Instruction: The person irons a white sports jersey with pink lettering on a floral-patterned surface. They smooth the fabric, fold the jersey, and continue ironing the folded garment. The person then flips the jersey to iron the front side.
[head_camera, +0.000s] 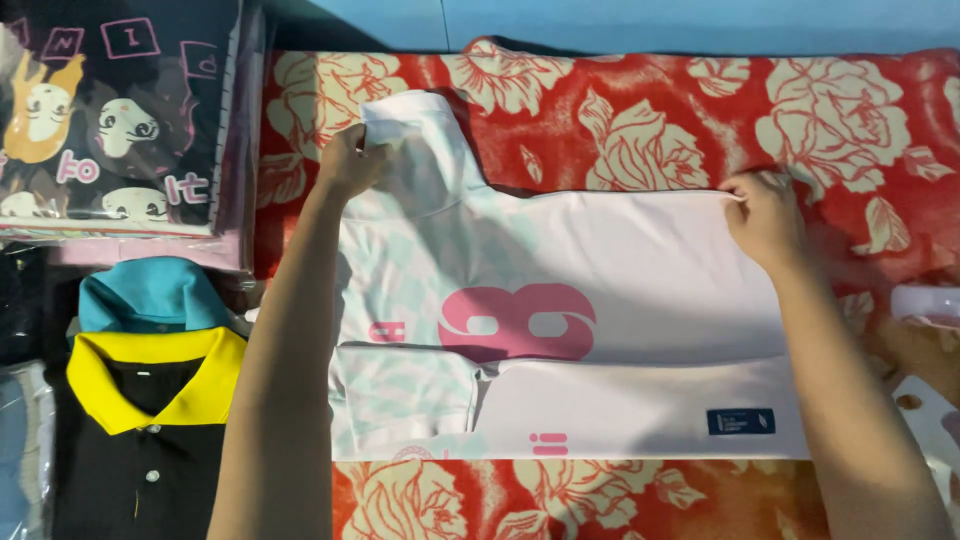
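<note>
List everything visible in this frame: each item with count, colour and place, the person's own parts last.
White jersey: 1, white with pink print and a dark blue label, partly folded, centre.
Floral blanket: 1, red with cream roses, under the jersey.
Polo shirt: 1, black with yellow collar, lower left.
Teal garment: 1, above the polo shirt.
Bagged dark printed garment: 1, black with cartoon faces, upper left.
Blue surface: top edge.
White object: 1, right edge, unclear.
Left hand: grips the jersey's upper left part.
Right hand: pinches the jersey's top right edge.
</note>
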